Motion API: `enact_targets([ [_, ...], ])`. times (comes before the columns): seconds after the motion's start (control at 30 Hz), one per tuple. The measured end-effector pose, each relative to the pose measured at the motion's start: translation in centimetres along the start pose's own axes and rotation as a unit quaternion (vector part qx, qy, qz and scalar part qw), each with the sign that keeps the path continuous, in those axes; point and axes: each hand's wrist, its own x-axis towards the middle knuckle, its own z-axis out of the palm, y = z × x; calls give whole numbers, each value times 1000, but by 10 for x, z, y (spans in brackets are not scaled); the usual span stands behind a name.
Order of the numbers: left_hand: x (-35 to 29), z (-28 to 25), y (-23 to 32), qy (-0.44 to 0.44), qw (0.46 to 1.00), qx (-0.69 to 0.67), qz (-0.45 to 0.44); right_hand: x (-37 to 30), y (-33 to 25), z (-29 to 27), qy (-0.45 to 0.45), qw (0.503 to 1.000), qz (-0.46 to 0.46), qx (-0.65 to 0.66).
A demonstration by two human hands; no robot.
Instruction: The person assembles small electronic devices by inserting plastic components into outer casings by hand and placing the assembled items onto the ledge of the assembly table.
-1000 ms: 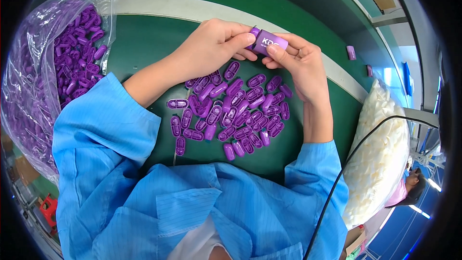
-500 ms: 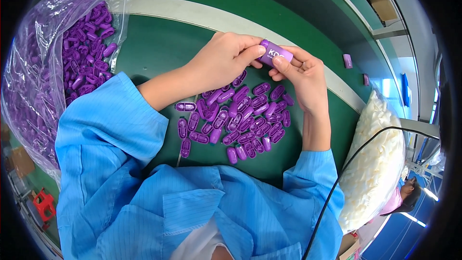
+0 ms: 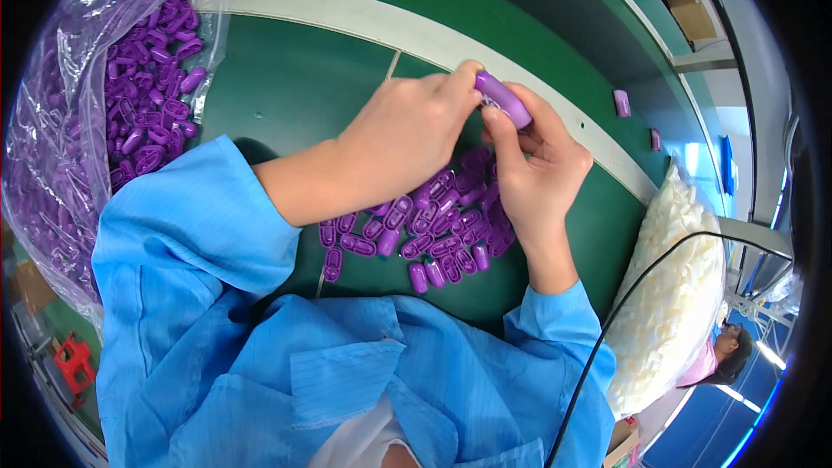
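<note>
- My left hand (image 3: 407, 143) is raised above the green work surface (image 3: 295, 78), fingers curled, with thumb and fingertips pinching the near end of a purple oblong part (image 3: 503, 99).
- My right hand (image 3: 537, 169) meets it from the other side; its thumb and forefinger are closed on the same part, supporting it from beneath and from the far end.
- The part is tilted, held clear of the surface, directly above the far edge of a loose pile of purple parts (image 3: 425, 234).
- The pile lies on the green surface between my two forearms, just beneath both hands.
- A clear plastic bag (image 3: 95, 113), filled with more purple pieces, sits at my left, well apart from the hands.
- A bag of white pieces (image 3: 676, 286) stands at my right, near the right sleeve (image 3: 563, 338).
- A black cable (image 3: 624, 312) crosses in front of that bag.
- Whether the held part is one piece or two mated halves cannot be determined; the fingers cover its joint area.
</note>
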Motion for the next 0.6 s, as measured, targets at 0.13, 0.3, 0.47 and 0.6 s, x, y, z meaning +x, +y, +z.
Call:
enact_targets([
  [0.13,2,0,-9,-35,999,34,17,10,10,-6,-52,998,21,25],
  [0.3,13,-4,-14,-73,995,-56,-48,18,19,-6,-103,974,110,166],
  [0.47,5,-1,-10,-56,998,16,-27,13,18,-3,-107,977,107,149],
  [0.6,0,0,-4,-44,998,47,-13,0,8,1,-53,998,35,7],
])
